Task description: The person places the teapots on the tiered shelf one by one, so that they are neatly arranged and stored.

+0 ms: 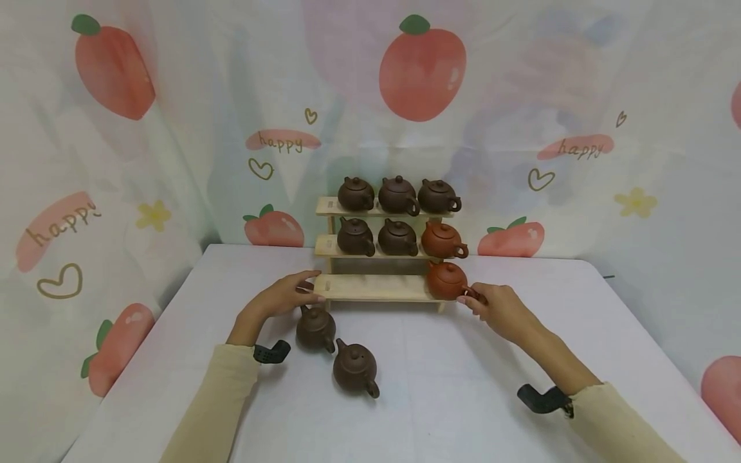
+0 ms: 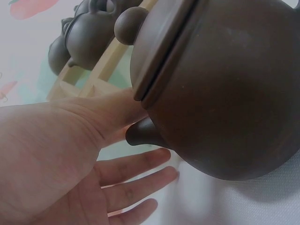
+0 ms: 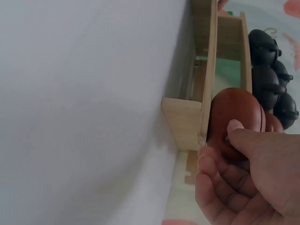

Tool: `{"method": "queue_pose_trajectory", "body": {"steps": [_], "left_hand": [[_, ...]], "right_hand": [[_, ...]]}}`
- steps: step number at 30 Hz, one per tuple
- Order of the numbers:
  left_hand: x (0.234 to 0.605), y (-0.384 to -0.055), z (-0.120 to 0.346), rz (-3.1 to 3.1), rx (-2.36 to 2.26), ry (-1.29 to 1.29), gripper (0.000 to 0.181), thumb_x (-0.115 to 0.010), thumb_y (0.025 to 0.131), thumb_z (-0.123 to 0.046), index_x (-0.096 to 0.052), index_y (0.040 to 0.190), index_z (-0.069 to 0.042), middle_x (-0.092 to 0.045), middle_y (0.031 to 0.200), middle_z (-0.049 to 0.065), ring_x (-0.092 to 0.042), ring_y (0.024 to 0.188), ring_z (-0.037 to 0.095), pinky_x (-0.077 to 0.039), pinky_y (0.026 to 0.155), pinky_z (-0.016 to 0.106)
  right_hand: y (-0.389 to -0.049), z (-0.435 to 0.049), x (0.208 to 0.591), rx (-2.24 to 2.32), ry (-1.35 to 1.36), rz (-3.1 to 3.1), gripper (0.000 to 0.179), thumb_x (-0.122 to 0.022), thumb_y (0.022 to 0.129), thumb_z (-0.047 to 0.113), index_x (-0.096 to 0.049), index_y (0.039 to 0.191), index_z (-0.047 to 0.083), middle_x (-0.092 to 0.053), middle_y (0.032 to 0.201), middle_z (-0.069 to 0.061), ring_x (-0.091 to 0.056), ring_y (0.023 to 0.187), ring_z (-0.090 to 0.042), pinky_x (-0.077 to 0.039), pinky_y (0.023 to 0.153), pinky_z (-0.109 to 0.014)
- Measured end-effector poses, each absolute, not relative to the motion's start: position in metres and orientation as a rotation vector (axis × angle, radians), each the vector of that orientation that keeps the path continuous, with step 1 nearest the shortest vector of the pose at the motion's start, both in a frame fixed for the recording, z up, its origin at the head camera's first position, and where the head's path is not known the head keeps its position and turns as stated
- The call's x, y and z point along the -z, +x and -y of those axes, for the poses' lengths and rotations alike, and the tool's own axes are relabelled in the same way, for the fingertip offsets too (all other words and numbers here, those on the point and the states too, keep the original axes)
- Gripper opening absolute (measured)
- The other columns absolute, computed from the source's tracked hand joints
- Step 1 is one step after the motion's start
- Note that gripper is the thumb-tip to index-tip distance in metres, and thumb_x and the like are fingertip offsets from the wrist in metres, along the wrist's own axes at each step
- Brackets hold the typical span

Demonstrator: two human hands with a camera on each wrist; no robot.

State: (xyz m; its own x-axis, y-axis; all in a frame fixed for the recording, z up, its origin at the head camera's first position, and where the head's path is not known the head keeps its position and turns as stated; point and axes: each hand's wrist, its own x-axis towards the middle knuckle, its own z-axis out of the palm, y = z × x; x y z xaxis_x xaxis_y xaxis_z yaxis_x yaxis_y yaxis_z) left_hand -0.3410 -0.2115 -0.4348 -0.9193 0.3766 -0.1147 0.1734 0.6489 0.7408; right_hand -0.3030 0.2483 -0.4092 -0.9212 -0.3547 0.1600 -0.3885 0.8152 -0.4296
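At the right end of the lowest shelf, my right hand [image 1: 502, 312] pinches the handle of a reddish-brown teapot [image 1: 448, 281]. In the right wrist view the thumb [image 3: 236, 127] lies against that teapot [image 3: 239, 108]. My left hand [image 1: 283, 296] is at the left end of the wooden tiered stand [image 1: 376, 287], thumb and fingertips right at the shelf's end. Three fingers [image 2: 131, 192] stretch out straight in the left wrist view. Just below this hand sits a dark brown teapot [image 1: 315, 329], which looms large and hides the thumb tip in the left wrist view.
Another dark teapot [image 1: 355, 368] stands on the white table [image 1: 451, 399], nearer me. The middle shelf bears two dark teapots and one reddish teapot [image 1: 442, 240]; three dark teapots, one central [image 1: 398, 195], line the top shelf. A printed cloth [image 1: 370, 154] hangs behind.
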Motion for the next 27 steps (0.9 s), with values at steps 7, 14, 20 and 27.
{"method": "queue_pose_trajectory", "body": {"steps": [7, 14, 20, 27], "left_hand": [[0.436, -0.342, 0.212, -2.618, -1.120, 0.442, 0.080, -0.074, 0.100, -0.039, -0.038, 0.163, -0.007, -0.055, 0.151, 0.028, -0.053, 0.142, 0.043, -0.047, 0.112, 0.059], [0.436, -0.342, 0.212, -2.621, -1.118, 0.459, 0.079, -0.074, 0.101, -0.038, -0.038, 0.163, -0.005, -0.055, 0.151, 0.028, -0.053, 0.142, 0.043, -0.046, 0.112, 0.059], [0.435, -0.341, 0.212, -2.625, -1.114, 0.463, 0.079, -0.074, 0.101, -0.037, -0.037, 0.163, -0.004, -0.054, 0.152, 0.028, -0.053, 0.141, 0.044, -0.046, 0.112, 0.059], [0.436, -0.342, 0.212, -2.628, -1.115, 0.454, 0.079, -0.074, 0.101, -0.038, -0.038, 0.163, -0.005, -0.054, 0.152, 0.028, -0.053, 0.141, 0.044, -0.046, 0.112, 0.059]], "right_hand": [[-0.299, -0.248, 0.412, -0.741, 0.491, 2.978, 0.026, -0.074, 0.100, 0.026, -0.072, 0.099, 0.001, -0.061, 0.067, -0.002, -0.051, 0.064, -0.016, -0.040, 0.055, -0.027], [-0.283, -0.241, 0.412, -0.672, 0.336, 3.258, 0.038, -0.074, 0.099, 0.037, -0.075, 0.099, -0.001, -0.066, 0.073, -0.003, -0.061, 0.067, -0.016, -0.049, 0.062, -0.033], [-0.261, -0.203, 0.412, -0.713, 0.488, 3.219, 0.036, -0.073, 0.100, 0.042, -0.075, 0.095, 0.006, -0.063, 0.071, 0.000, -0.056, 0.069, -0.016, -0.047, 0.064, -0.033], [-0.223, -0.139, 0.428, -0.913, 0.777, 3.081, 0.048, -0.067, 0.097, 0.062, -0.070, 0.096, 0.014, -0.059, 0.068, 0.010, -0.053, 0.067, -0.008, -0.046, 0.063, -0.028]]}}
